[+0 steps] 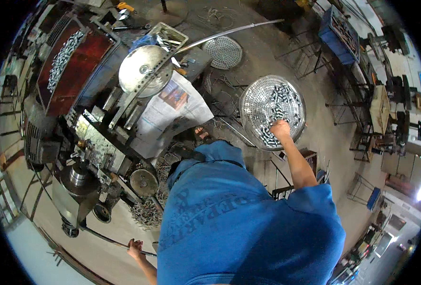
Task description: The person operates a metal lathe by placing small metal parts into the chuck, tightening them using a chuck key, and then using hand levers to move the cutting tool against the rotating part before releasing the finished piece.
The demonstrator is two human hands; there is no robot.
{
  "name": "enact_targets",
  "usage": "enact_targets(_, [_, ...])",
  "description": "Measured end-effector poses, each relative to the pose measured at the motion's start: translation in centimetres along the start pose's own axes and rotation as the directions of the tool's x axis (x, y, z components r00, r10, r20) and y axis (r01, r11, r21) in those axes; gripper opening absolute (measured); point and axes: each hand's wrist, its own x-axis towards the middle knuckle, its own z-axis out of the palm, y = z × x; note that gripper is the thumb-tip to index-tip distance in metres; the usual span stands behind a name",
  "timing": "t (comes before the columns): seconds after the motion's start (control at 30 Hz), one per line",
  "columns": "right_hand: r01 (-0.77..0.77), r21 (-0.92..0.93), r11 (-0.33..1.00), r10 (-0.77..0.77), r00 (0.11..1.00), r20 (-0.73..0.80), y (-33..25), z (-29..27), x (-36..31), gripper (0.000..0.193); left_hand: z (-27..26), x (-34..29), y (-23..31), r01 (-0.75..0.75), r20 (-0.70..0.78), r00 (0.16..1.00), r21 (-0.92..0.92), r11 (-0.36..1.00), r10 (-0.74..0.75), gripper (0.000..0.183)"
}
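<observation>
My right hand (280, 128) is over the near part of a round perforated metal tray (255, 102), its fingers drawn together among small shiny metal cylinders (281, 94). Whatever the fingers pinch is hidden beneath them. Low on the left, my left hand (135, 248) is closed around a long dark lever (106, 236) that runs to the machine. That machine (103, 137) has a shiny round metal chuck or spindle part (78, 175) at its near end.
A perforated strip (153, 71) slants across a pale disc (141, 71) and newspaper (177, 102). Metal scrap (146, 213) is heaped beside the machine. A red tray (80, 61) of small parts stands far left; a blue bin (338, 35) stands far right. Another perforated disc (223, 52) lies behind.
</observation>
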Motion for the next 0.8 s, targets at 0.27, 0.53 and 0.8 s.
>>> enact_targets(0.27, [0.111,-0.169,0.979,-0.074,0.974,0.212,-1.7,5.5,-1.4,0.030,1.1,-1.3,1.2,0.044,-0.075,0.996,0.079,0.996,-0.038,0.018])
enact_targets(0.53, [0.050,-0.191,0.980,0.012,0.950,0.313,-5.8,0.9,-1.2,0.037,-1.1,0.9,-0.8,-0.045,-0.032,0.998,0.122,0.992,0.049,0.020])
enact_targets(0.8, [0.713,0.546,0.440,-0.812,0.575,-0.096,-24.2,-7.1,-5.5,0.045,6.1,-9.5,12.1,-0.617,0.145,0.740,0.534,0.578,0.656,0.041])
